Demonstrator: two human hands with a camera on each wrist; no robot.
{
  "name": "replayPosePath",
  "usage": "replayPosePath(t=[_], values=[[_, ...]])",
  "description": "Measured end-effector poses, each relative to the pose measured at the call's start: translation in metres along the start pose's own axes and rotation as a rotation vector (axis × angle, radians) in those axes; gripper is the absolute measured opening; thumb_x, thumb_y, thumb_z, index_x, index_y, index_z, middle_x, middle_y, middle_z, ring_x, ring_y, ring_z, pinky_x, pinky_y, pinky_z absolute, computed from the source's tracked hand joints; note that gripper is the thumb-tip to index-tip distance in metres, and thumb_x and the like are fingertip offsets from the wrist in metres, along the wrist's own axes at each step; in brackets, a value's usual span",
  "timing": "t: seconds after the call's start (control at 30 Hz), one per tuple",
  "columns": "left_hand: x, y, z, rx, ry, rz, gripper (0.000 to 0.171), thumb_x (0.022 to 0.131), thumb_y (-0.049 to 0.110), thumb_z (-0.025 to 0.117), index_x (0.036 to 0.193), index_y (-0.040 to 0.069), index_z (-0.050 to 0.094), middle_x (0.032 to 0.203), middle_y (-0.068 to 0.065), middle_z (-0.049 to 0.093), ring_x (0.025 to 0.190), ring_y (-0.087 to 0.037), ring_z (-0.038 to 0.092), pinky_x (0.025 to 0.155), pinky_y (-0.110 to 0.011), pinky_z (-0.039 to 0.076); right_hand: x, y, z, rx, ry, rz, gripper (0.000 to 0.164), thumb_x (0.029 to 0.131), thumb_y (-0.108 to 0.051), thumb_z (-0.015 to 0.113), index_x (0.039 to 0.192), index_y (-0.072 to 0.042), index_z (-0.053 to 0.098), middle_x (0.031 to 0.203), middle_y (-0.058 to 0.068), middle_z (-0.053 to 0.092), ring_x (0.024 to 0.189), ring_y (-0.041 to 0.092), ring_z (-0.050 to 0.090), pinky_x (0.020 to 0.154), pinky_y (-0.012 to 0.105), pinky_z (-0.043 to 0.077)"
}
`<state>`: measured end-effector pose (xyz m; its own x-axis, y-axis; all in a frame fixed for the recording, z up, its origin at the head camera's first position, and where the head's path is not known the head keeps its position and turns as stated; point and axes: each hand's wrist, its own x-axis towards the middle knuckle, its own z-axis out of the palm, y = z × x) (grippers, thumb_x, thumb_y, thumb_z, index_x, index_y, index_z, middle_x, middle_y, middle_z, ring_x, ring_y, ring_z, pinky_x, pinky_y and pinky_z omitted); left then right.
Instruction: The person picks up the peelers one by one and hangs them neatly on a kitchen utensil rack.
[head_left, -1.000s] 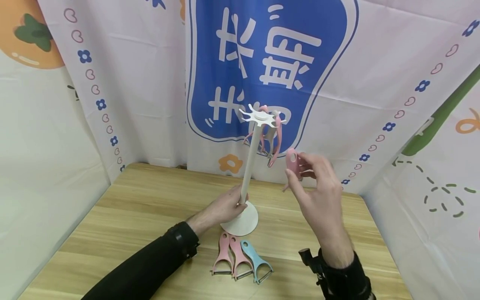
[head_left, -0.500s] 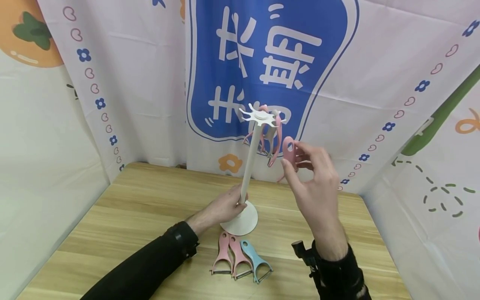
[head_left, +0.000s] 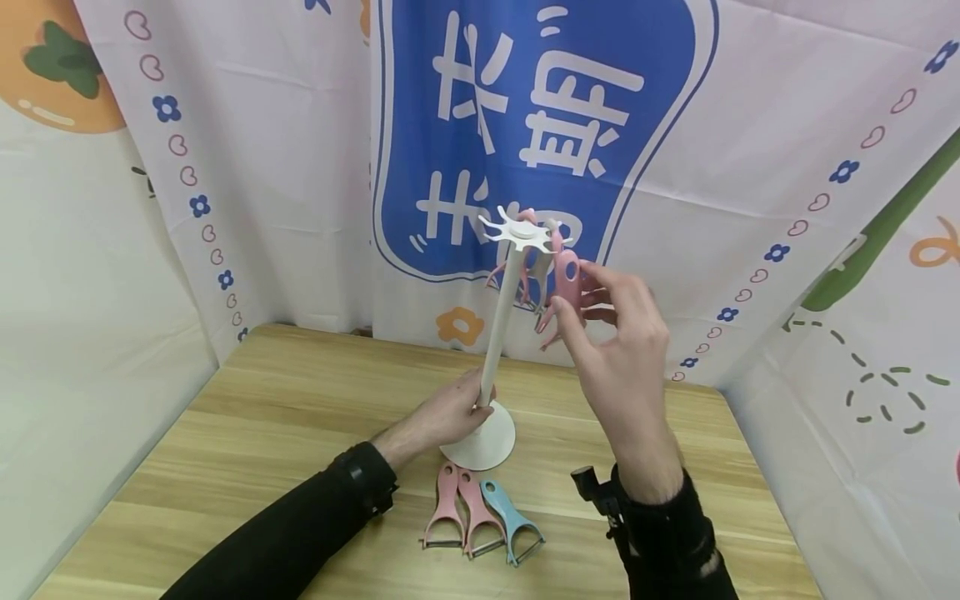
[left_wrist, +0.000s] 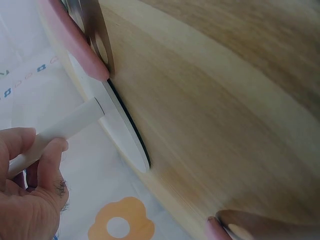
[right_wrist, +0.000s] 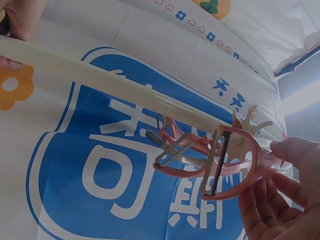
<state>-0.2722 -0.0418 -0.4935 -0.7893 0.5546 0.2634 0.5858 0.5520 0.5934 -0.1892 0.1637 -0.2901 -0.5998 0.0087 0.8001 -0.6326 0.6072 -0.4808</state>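
Note:
My left hand (head_left: 448, 412) grips the lower pole of a white stand (head_left: 497, 342), which has a round base and a ring of hooks on top. In the left wrist view its thumb and fingers wrap the pole. My right hand (head_left: 626, 342) pinches a pink peeler (head_left: 568, 278) by its handle, hole end up, just right of the hooks. Its blade (right_wrist: 216, 162) shows in the right wrist view. Several peelers hang on the hooks, pink ones and a grey one (head_left: 542, 268). I cannot tell whether the held peeler touches a hook.
Two pink peelers (head_left: 472, 510) and a blue peeler (head_left: 512, 518) lie side by side on the wooden table (head_left: 300, 400), in front of the base. A printed curtain (head_left: 300, 208) hangs behind the table.
My right hand has carried the pink peeler left and up, close to the hooks, so it now overlaps a hanging peeler. The left hand and stand have stayed put.

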Motion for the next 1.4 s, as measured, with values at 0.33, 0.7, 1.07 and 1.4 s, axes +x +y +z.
replayPosePath(t=[0.33,0.7,1.07,1.4], values=[[0.001,-0.001,0.0,0.012,0.006,0.005,0.027,0.095,0.006,0.073,0.116,0.006,0.057,0.102,-0.002,0.057,0.097,-0.016,0.059,0.078,-0.033,0.055,0.009,-0.006,0.008,0.032,0.018,0.035,0.044,0.094,-0.025,0.076,0.134,-0.011,0.066,0.117,0.007,0.066,0.1,0.016,0.066,0.082,0.033,0.06],[0.001,-0.002,0.001,0.02,0.01,0.028,0.026,0.095,0.006,0.072,0.116,0.004,0.057,0.101,-0.003,0.056,0.095,-0.017,0.059,0.076,-0.035,0.055,0.014,-0.007,0.015,0.047,0.003,0.057,0.045,0.095,-0.029,0.076,0.135,-0.01,0.066,0.116,0.005,0.065,0.097,0.012,0.066,0.081,0.027,0.059],[-0.001,-0.001,0.001,0.013,0.025,0.043,0.027,0.094,0.005,0.074,0.112,0.008,0.054,0.1,-0.003,0.056,0.092,-0.017,0.058,0.074,-0.034,0.054,0.011,-0.005,0.021,0.039,-0.034,0.081,0.047,0.095,-0.03,0.076,0.135,-0.008,0.065,0.115,0.006,0.064,0.098,0.011,0.066,0.08,0.024,0.059],[0.0,-0.002,0.002,0.021,0.013,0.031,0.026,0.095,0.006,0.073,0.116,0.002,0.058,0.1,-0.002,0.056,0.093,-0.017,0.059,0.076,-0.035,0.054,0.008,-0.003,0.024,0.031,-0.049,0.087,0.048,0.094,-0.027,0.077,0.136,-0.008,0.063,0.115,0.006,0.063,0.097,0.011,0.066,0.08,0.025,0.059]])
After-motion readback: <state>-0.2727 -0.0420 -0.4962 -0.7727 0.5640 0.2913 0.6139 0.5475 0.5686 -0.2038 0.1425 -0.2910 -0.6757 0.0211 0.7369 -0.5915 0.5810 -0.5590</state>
